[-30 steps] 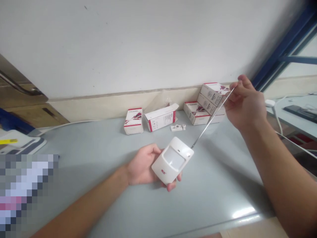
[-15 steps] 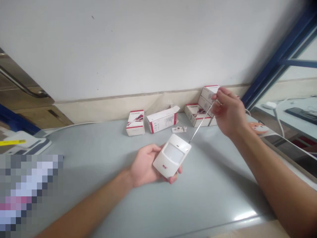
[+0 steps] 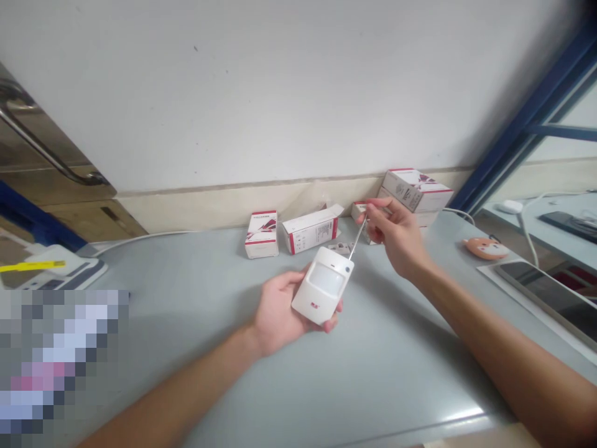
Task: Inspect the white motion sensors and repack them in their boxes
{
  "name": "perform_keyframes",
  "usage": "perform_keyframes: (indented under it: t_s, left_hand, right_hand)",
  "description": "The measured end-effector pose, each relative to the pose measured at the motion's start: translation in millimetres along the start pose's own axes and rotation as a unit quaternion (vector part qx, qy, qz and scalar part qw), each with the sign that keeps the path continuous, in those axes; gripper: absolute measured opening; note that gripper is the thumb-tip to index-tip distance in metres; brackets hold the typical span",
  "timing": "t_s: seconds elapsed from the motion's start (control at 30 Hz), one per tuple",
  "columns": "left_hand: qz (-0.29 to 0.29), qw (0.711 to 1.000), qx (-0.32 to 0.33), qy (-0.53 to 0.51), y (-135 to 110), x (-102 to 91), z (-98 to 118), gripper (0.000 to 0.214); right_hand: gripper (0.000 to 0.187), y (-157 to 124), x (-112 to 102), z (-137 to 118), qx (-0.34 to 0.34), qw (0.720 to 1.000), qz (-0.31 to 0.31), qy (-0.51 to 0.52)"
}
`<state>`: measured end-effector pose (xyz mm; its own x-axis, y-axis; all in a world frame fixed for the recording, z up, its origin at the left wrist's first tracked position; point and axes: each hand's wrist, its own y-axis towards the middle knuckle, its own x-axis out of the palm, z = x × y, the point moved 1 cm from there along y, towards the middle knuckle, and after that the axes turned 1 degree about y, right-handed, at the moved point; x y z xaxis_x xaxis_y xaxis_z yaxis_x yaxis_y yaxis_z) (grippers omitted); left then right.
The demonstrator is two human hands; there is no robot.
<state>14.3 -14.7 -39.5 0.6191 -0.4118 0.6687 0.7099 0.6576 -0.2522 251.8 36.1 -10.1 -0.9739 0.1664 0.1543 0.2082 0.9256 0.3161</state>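
My left hand [image 3: 278,308] is closed around a white motion sensor [image 3: 323,285] with a frosted lens and a small red logo, held just above the grey table [image 3: 224,373]. A thin metal telescopic antenna [image 3: 357,237] sticks out of the sensor's top right corner. My right hand [image 3: 396,236] pinches the antenna's tip between thumb and fingers, a short way above the sensor.
Several white-and-red small boxes [image 3: 309,228] line the back wall, two stacked at the right [image 3: 415,190]. A small white bracket [image 3: 342,249] lies behind the sensor. An orange figure [image 3: 485,247] and a tablet [image 3: 545,292] sit right; a scale [image 3: 51,270] sits left.
My right hand has moved down and left towards the sensor, and the antenna between hand and sensor has become much shorter. The left hand keeps its hold.
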Motion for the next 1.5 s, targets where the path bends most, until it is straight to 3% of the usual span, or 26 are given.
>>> perform_keyframes:
  t_s: [0.33, 0.53, 0.7, 0.8, 0.9, 1.1, 1.2, 1.27, 1.4, 1.5]
  left_hand:
    - [0.043, 0.997, 0.063, -0.008, 1, -7.0, 6, 0.046]
    - [0.064, 0.993, 0.094, -0.008, -1, -3.7, 10, 0.044]
    - [0.064, 0.989, 0.115, 0.073, -3, -0.6, 15, 0.045]
    - [0.079, 0.970, 0.164, 0.160, -1, -5.1, 21, 0.048]
    - [0.120, 0.944, 0.188, 0.243, -1, -9.9, 27, 0.049]
    - [0.156, 0.885, 0.206, 0.387, -7, -4.9, 27, 0.047]
    - [0.155, 0.826, 0.244, 0.483, -11, -3.5, 25, 0.044]
    - [0.161, 0.750, 0.290, 0.573, -13, -4.8, 26, 0.040]
    - [0.182, 0.567, 0.364, 0.716, -13, -11.1, 33, 0.033]
    - [0.236, 0.477, 0.366, 0.763, -9, -19.1, 39, 0.035]
  right_hand:
    - [0.032, -19, 19, -1, 0.002, 0.995, -0.077, -0.061]
    - [0.036, -31, 32, 1, 0.045, 0.984, -0.147, -0.089]
    - [0.038, -35, 31, 0, 0.053, 0.970, -0.204, -0.120]
    - [0.061, -42, 35, 6, 0.067, 0.955, -0.271, -0.097]
    - [0.085, -47, 39, 12, 0.071, 0.953, -0.286, -0.073]
    - [0.093, -47, 41, 10, 0.089, 0.960, -0.262, -0.035]
    - [0.085, -44, 41, 5, 0.089, 0.968, -0.233, -0.034]
    - [0.084, -40, 39, 1, 0.077, 0.977, -0.197, -0.038]
    - [0.090, -25, 26, -5, 0.006, 0.991, -0.083, -0.109]
    - [0.093, -12, 10, -5, -0.047, 0.987, 0.004, -0.154]
